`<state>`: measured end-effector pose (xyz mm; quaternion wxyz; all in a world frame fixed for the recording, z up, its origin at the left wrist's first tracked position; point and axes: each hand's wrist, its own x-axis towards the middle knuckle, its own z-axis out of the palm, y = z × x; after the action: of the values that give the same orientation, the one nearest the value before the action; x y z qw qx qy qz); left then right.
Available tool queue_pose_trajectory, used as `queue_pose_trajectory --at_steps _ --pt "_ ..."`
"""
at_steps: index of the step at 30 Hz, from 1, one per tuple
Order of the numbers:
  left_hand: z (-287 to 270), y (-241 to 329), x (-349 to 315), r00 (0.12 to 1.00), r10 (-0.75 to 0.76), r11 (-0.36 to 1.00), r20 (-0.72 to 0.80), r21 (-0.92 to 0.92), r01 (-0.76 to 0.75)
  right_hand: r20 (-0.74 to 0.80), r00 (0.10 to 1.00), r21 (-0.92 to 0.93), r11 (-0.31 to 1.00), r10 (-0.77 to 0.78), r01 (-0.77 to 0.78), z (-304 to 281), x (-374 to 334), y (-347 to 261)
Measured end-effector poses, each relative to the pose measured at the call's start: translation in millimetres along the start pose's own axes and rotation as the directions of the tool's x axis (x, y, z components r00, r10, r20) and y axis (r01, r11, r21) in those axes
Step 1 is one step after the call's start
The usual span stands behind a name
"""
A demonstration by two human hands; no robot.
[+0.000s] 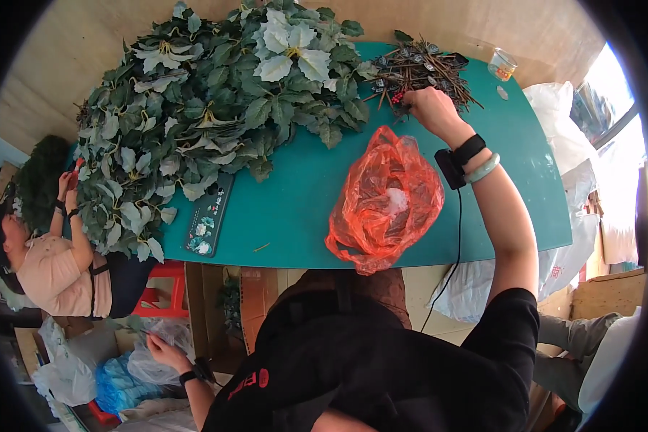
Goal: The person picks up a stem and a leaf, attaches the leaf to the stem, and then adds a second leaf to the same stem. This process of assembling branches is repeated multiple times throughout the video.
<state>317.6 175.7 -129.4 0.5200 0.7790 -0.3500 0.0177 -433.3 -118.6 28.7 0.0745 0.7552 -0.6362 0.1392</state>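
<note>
Down below the counter edge, close to the person's dark shirt, the left hand (pixel 164 351) reaches into a clear plastic bag (pixel 151 363) on the floor, just beside a blue bag (pixel 115 385); its fingers touch the plastic, but whether they are closed on it cannot be told. Across the green counter (pixel 295 209), the right hand (pixel 428 106), with a black band and a pale bangle at the wrist, is stretched to the far side, its fingers bunched together on the near edge of a pile of brown twig stems (pixel 421 72) with small red berries; what exactly they pinch is too small to tell. An orange plastic bag (pixel 385 201) lies crumpled near the front edge, between the body and that hand. Left of it lies a dark flat card with flower pictures (pixel 209 216), and beyond that a big heap of artificial green leaves (pixel 209 108) covers the left half. A small clear cup (pixel 502 65) stands at the far right. Another person in a pink top (pixel 50 270) sits at the left end, hands at the leaves.
</note>
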Motion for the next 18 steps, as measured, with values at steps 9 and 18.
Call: queue_pose_trajectory --at_steps 9,18 --pt "7 -45 -9 0.995 0.002 0.936 0.100 0.351 -0.038 -0.302 0.948 0.208 0.963 -0.102 0.170 -35 -20 12" --pt "128 320 -48 0.748 0.527 0.835 0.402 -0.409 -0.368 0.140 0.981 0.938 0.299 0.136 -0.176 -85 -57 -68"
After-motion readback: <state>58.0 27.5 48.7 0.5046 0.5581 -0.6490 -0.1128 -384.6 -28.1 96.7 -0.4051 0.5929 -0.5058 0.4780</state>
